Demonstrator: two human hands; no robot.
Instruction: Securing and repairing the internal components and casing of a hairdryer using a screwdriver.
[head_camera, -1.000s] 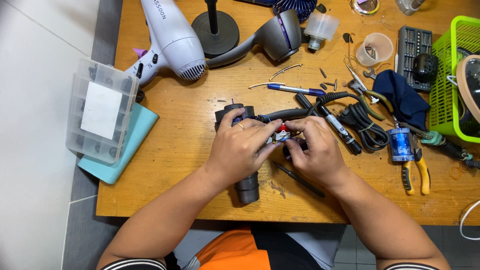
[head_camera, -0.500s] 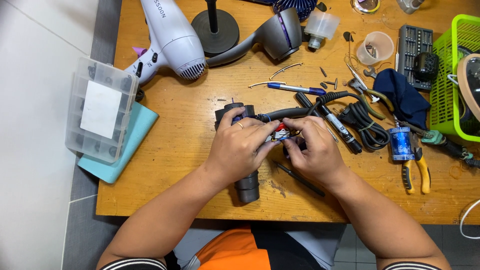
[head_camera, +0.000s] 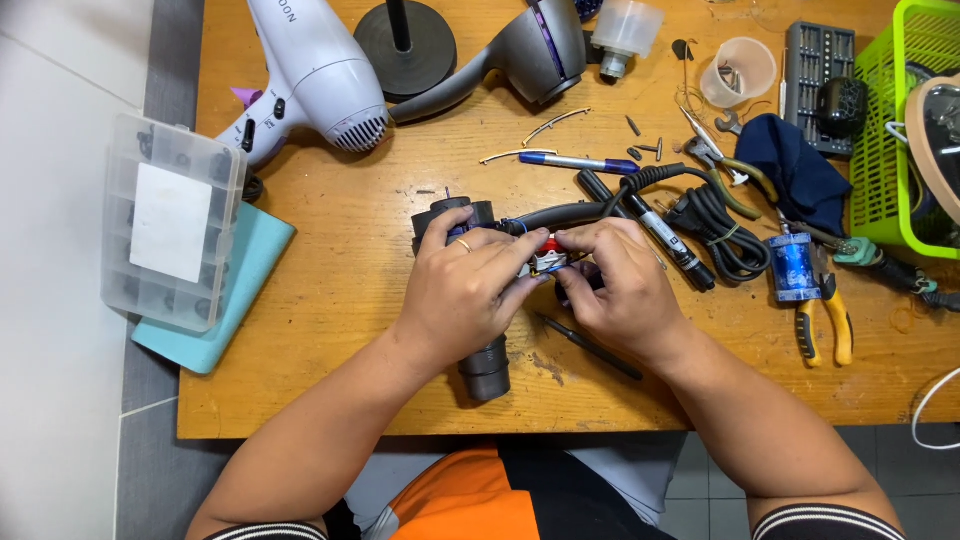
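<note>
A dark grey hair dryer body (head_camera: 487, 368) lies across the wooden table (head_camera: 340, 330) in front of me, its barrel end (head_camera: 450, 215) pointing away. My left hand (head_camera: 470, 290) wraps over its middle. My right hand (head_camera: 618, 285) meets the left one from the right. Between the fingertips of both hands sits a small red and white part (head_camera: 548, 258) with thin wires. A black cord (head_camera: 720, 235) runs off the dryer to the right. The dryer's middle is hidden under my hands.
A white hair dryer (head_camera: 320, 75) and a grey dryer shell (head_camera: 535, 50) lie at the back. A clear parts box (head_camera: 172, 235) overhangs the left edge. Yellow-handled pliers (head_camera: 825, 320), a blue pen (head_camera: 575, 162), a black screwdriver (head_camera: 590, 347) and a green basket (head_camera: 895, 120) crowd the right.
</note>
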